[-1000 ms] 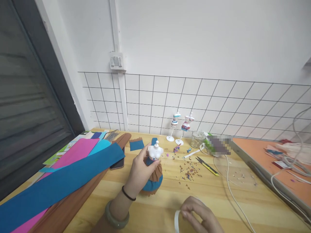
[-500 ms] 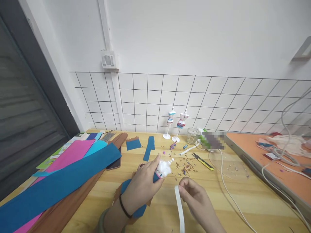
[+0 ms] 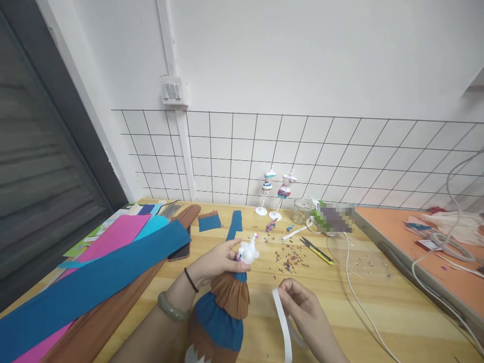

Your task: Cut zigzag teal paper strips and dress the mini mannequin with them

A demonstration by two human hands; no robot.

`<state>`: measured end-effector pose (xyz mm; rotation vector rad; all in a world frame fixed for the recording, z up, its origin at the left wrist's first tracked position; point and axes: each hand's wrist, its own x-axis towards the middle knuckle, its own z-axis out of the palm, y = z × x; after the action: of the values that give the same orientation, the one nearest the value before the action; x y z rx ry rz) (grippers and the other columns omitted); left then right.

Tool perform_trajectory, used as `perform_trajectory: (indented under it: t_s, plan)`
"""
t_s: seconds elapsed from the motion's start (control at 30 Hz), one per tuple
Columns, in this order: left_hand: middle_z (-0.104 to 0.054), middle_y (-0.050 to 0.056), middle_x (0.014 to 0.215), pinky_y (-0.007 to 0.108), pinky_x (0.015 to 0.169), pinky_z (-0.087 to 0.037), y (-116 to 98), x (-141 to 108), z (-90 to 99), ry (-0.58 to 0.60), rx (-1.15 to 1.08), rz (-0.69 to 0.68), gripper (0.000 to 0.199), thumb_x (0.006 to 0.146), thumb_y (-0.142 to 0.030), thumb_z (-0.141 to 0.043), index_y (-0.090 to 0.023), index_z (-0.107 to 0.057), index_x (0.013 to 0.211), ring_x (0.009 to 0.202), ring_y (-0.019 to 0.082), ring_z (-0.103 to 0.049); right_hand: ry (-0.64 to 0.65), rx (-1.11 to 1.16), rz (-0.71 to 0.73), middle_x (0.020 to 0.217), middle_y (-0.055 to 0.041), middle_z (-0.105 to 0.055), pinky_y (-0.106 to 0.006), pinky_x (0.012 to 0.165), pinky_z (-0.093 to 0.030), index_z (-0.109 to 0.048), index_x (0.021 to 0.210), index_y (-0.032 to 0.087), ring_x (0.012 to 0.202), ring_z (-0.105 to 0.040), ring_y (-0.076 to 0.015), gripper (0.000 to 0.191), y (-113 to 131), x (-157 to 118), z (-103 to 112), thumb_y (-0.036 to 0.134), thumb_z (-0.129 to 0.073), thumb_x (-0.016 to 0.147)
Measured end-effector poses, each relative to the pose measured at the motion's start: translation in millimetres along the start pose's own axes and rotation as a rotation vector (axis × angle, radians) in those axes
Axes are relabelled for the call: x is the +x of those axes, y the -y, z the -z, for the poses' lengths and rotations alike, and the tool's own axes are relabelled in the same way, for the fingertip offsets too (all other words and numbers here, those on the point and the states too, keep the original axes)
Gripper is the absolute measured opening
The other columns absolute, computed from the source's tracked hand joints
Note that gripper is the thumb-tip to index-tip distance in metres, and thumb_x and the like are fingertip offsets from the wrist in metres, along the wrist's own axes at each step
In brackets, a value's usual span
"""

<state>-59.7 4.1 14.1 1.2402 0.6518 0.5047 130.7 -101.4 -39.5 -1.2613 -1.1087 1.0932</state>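
Observation:
My left hand (image 3: 219, 263) is closed around the upper body of a small white mannequin (image 3: 248, 252). The mannequin's layered skirt (image 3: 221, 320) of pleated blue and brown crepe paper hangs down toward me, tilted, with its lower edge out of frame. Between the thumb and fingers of my right hand (image 3: 304, 307) is the end of a white tape strip (image 3: 282, 322), which dangles below the hand and loops at the bottom. The two hands are apart, and the strip does not touch the skirt.
Two small mannequins on stands (image 3: 266, 189) are by the tiled wall, left of a glass jar (image 3: 303, 210). A yellow utility knife (image 3: 317, 251) lies right of brown paper scraps (image 3: 291, 259). Long crepe paper strips (image 3: 94, 272) cover the left side, and a white cable (image 3: 353, 287) crosses the right.
My left hand has turned the mannequin and moved slightly left, so the pleated skirt now shows. My right hand keeps the tape strip in nearly the same place.

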Motion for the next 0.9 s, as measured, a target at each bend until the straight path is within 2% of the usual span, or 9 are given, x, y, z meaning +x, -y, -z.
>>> perform_trajectory:
  t_s: [0.23, 0.47, 0.73, 0.9]
  plan:
    - [-0.069, 0.011, 0.089, 0.035, 0.087, -0.039, 13, 5, 10.4, 0.060, -0.091, 0.017, 0.086, 0.067, -0.018, -0.070, -0.012, -0.020, 0.137, 0.085, 0.019, -0.064, -0.012, 0.005, -0.025, 0.049, 0.0054, -0.041, -0.022, 0.046, -0.031, -0.048, 0.057, 0.018, 0.046, -0.036, -0.0096, 0.040, 3, 0, 0, 0.053, -0.065, 0.065]
    - [-0.069, 0.015, 0.091, 0.036, 0.087, -0.039, 13, 7, 10.2, 0.094, -0.125, 0.024, 0.093, 0.070, -0.016, -0.067, -0.007, -0.005, 0.139, 0.084, 0.020, -0.065, -0.012, -0.009, -0.027, 0.050, 0.0053, -0.040, -0.022, 0.047, -0.030, -0.047, 0.057, 0.019, 0.046, -0.035, -0.0101, 0.039, -3, 1, 0, 0.053, -0.063, 0.067]
    - [-0.068, 0.008, 0.085, 0.037, 0.087, -0.040, 15, 5, 0.8, 0.015, -0.047, 0.042, 0.092, 0.064, -0.018, -0.072, -0.015, -0.018, 0.139, 0.088, 0.021, -0.063, 0.013, -0.018, -0.012, 0.050, 0.0064, -0.037, -0.022, 0.047, -0.028, -0.046, 0.058, 0.019, 0.046, -0.032, -0.0097, 0.038, -4, 2, -3, 0.052, -0.061, 0.070]
    - [-0.065, 0.001, 0.074, 0.032, 0.073, -0.045, 16, 3, -12.0, -0.066, 0.052, -0.007, 0.093, 0.058, -0.022, -0.075, -0.016, -0.025, 0.137, 0.079, 0.020, -0.062, 0.033, -0.025, -0.004, 0.050, 0.0065, -0.038, -0.022, 0.047, -0.028, -0.046, 0.059, 0.018, 0.047, -0.033, -0.0093, 0.038, -4, 3, -3, 0.052, -0.061, 0.071]
